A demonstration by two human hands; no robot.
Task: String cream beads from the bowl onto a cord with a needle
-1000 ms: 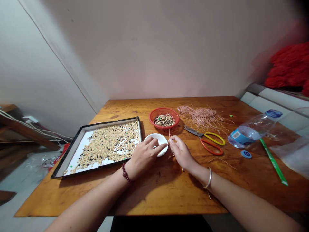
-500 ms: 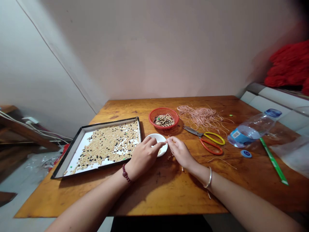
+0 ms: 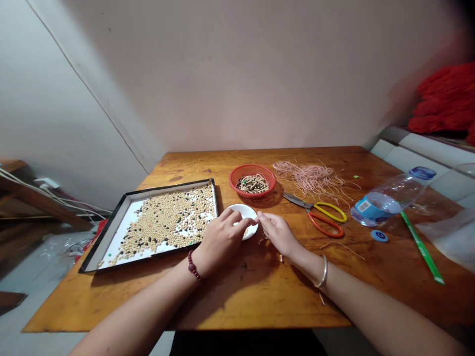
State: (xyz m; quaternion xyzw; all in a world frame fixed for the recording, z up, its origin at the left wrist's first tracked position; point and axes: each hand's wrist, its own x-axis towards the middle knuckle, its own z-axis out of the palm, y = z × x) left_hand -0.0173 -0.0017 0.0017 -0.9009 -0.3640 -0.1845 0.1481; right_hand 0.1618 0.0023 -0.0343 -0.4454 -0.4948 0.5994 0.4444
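My left hand (image 3: 223, 231) is closed in a pinch over the white dish (image 3: 249, 211), its thumb and forefinger reaching to the fingertips of my right hand. What the left fingers pinch is too small to make out. My right hand (image 3: 277, 233) is closed beside the dish, on a beaded cord (image 3: 281, 258). Some of its beads show under the palm, and a thin end comes out below the wrist. A few pale beads lie in the dish, partly hidden by my left hand.
A black-edged tray (image 3: 124, 232) of tan and dark beads stands left. Behind the dish sits a red basket (image 3: 232, 185) with beaded strings. Pink cord (image 3: 306, 177), scissors (image 3: 322, 217), a plastic bottle (image 3: 386, 200), a blue cap (image 3: 379, 236) and a green strip (image 3: 423, 249) lie right.
Both hands keep nearly the same pose, fingertips still meeting by the dish. The whole view has shifted very slightly.
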